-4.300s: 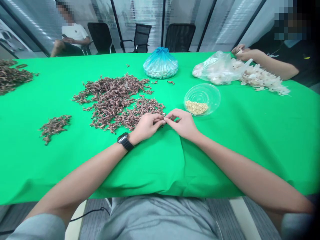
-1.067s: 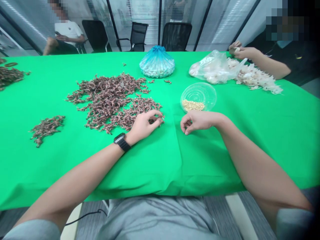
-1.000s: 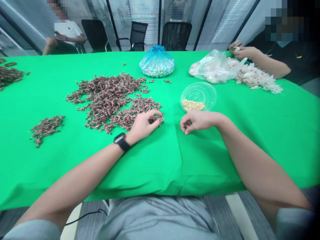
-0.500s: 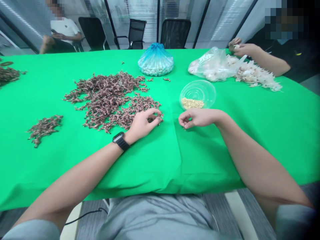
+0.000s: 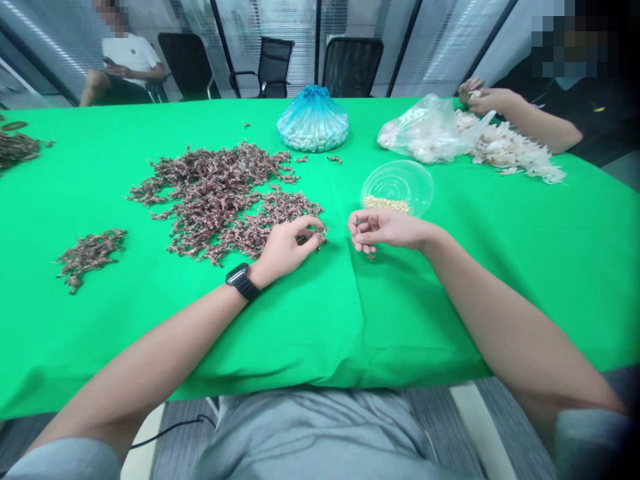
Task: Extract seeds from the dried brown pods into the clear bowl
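Fingers of the left hand (image 5: pixel 286 252) are curled down, tips nearly together, right on the near edge of a big heap of brown twisted bits (image 5: pixel 220 200), can't tell from here if they've actually got one pinched or are just touching. Black watch (image 5: pixel 242 282) on that wrist btw. Right hand (image 5: pixel 387 230) is off the heap, over bare cloth, fingers loosely bent, thumb close to them w/ a small gap, and a small brown bit (image 5: pixel 371 256) shows just under the fingertips, prob held but can't confirm. Clear plastic bowl (image 5: pixel 417 180) w/ pale grain (image 5: pixel 385 203) sits just past that hand. Smaller brown clump (image 5: pixel 90 261) off to the left, another clump (image 5: pixel 17 150) at the far left edge, all on green cloth (image 5: pixel 150 333). Blue bag of pale stuff (image 5: pixel 313 123) further up, and over on the right a co-worker's hands (image 5: pixel 487 100) by a clear bag of white stuff (image 5: pixel 425 133)
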`<state>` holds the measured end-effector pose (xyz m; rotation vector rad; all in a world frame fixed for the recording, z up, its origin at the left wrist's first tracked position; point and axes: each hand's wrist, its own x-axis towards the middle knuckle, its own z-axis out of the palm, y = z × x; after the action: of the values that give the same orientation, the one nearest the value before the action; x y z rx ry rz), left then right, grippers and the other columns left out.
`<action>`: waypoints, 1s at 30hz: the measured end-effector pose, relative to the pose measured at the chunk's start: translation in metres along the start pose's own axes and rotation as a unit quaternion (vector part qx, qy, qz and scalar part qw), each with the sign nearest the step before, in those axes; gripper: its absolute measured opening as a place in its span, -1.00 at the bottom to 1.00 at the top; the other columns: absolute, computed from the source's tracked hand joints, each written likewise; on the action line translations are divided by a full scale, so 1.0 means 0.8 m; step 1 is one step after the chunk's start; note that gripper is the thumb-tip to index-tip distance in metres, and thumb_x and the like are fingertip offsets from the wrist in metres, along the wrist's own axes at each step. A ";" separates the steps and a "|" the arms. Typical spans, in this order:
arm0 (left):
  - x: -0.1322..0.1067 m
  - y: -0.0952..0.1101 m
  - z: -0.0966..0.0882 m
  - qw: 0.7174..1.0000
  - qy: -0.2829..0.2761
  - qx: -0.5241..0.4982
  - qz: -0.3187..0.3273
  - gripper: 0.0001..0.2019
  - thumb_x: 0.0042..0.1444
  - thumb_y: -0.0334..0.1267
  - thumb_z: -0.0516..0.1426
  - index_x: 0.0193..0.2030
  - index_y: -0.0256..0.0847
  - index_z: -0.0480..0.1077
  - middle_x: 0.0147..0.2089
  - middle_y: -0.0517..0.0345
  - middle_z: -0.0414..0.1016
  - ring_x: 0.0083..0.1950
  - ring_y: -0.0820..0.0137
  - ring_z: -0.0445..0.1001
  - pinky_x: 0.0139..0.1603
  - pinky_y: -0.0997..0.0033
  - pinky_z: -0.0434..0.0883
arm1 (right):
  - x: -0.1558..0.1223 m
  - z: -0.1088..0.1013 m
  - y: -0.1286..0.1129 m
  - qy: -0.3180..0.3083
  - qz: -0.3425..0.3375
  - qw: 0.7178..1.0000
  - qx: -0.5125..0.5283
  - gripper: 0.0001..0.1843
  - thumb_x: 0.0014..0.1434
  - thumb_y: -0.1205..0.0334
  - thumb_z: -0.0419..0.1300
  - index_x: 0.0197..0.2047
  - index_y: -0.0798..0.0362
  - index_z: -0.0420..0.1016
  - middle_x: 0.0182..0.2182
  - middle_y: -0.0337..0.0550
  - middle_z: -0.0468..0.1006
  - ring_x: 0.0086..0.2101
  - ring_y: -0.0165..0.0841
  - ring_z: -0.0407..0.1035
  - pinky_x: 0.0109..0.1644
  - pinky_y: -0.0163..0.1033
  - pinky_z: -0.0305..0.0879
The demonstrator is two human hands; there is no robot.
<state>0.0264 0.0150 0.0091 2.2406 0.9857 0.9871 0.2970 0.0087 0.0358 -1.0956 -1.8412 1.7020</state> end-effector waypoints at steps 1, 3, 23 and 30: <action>0.000 0.001 0.000 1.000 0.000 0.000 -0.002 -0.81 0.25 -0.21 0.18 -0.05 -0.15 0.53 -0.21 0.21 0.68 -0.21 0.38 0.65 -0.06 0.44 0.48 | 0.001 0.003 -0.001 0.004 0.002 1.000 0.008 -0.61 0.15 0.02 0.40 -0.18 0.04 0.34 -0.42 -0.19 0.62 -0.47 -0.43 0.44 -0.38 -0.30 0.35; 0.000 0.003 -0.001 1.000 0.003 -0.004 -0.004 -0.81 0.25 -0.22 0.18 -0.05 -0.16 0.52 -0.21 0.20 0.68 -0.21 0.38 0.65 -0.07 0.44 0.48 | 0.002 0.009 -0.003 0.010 0.004 1.000 0.019 -0.58 0.14 0.02 0.41 -0.14 0.04 0.32 -0.41 -0.19 0.63 -0.46 -0.41 0.46 -0.36 -0.29 0.36; -0.008 0.020 0.011 0.984 -0.027 -0.174 0.005 -0.75 0.27 -0.18 0.21 0.04 -0.21 0.49 0.01 0.05 0.63 -0.05 0.31 0.67 0.05 0.38 0.56 | 0.018 0.043 0.001 0.040 -0.032 0.996 0.073 -0.45 0.07 0.02 0.48 -0.06 0.02 0.28 -0.33 -0.10 0.71 -0.36 -0.28 0.61 -0.26 -0.21 0.52; -0.003 0.018 0.010 0.975 -0.015 -0.222 -0.016 -0.76 0.26 -0.19 0.22 0.01 -0.25 0.49 0.05 -0.01 0.60 -0.08 0.35 0.65 -0.01 0.43 0.55 | 0.024 0.048 0.005 0.092 -0.053 0.990 0.089 -0.43 0.00 0.00 0.52 -0.11 0.02 0.31 -0.39 -0.17 0.69 -0.38 -0.33 0.58 -0.29 -0.26 0.48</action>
<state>0.0374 0.0033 0.0127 1.8570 0.6998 1.0375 0.2579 -0.0013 0.0212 -1.0251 -1.5730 1.6125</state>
